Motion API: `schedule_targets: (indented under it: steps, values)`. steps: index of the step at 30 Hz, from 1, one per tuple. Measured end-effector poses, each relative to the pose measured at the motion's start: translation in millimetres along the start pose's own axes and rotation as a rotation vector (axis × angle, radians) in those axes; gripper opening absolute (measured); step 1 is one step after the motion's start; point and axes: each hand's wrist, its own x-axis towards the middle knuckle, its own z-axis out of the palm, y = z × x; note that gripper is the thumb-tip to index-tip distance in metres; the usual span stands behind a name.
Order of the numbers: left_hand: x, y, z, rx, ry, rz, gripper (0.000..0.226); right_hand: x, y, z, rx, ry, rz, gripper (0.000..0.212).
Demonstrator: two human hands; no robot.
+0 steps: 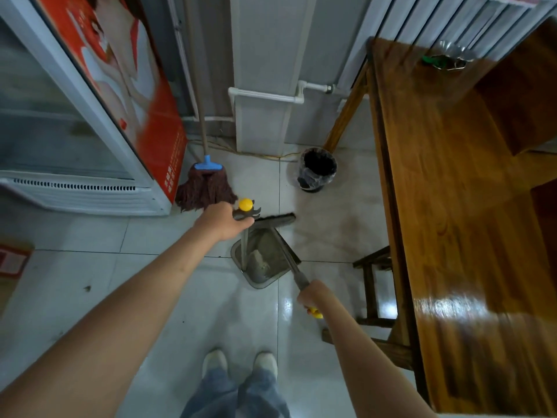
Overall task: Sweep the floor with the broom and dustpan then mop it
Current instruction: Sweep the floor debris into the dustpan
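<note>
L hand (224,220) is curled round the top of the dustpan's upright handle, just under its yellow cap; R hand (312,297) grips the broom handle (291,263) near its yellow end, fingers wrapped round it. Dustpan (262,260) sits on the tiled floor (150,297) about mid-scene, just ahead of the person's shoes, w/ a small heap of grey dirt inside. Broom head (275,220) lies at the pan's far edge, bristles touching or nearly touching the lip; can't tell which. Mop (205,188) stands unused at far left, leaning by the fridge (75,131), head on the floor just beyond the L hand. Lined bin (316,170) is far right of the pan, near the wooden table (452,206) leg. Stool (373,285) sits under the table edge, near right.

Judging by this, sweeping is at the collect stage; mopping not yet begun.

Risks from here:
- Pan tips when lifted by the long handle, so dirt spills back out.
- Broom drags debris past the lip if the pan isn't pressed flat.
- L arm is close to the mop; a knock could topple it.
- A dark speck on the near-left tiles may get missed.
- Bin is small, so a fast pour could overshoot.
</note>
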Motion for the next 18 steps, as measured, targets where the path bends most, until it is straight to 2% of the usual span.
schedule_targets:
  steps: [2, 7, 12, 18]
  values:
    - [-6.9, -0.1, 6.1, 0.006, 0.043, -0.015, 0.051, 2.1, 5.2, 4.3, -0.02, 0.067, -0.017, 0.016]
    - [-32.0, -2.9, 20.2, 0.063, 0.233, -0.017, 0.047, 0.9, 20.4, 0.6, 0.033, 0.128, -0.068, 0.022]
    - [-60.7, -15.1, 28.7, 0.025, 0.296, -0.085, 0.042, -9.0, 29.1, -13.7, -0.02, 0.161, -0.101, 0.022]
    - [-92.0, -33.4, 29.2, 0.057, 0.37, -0.071, 0.041, -24.8, 24.4, -12.7, -0.042, 0.181, -0.179, 0.018]
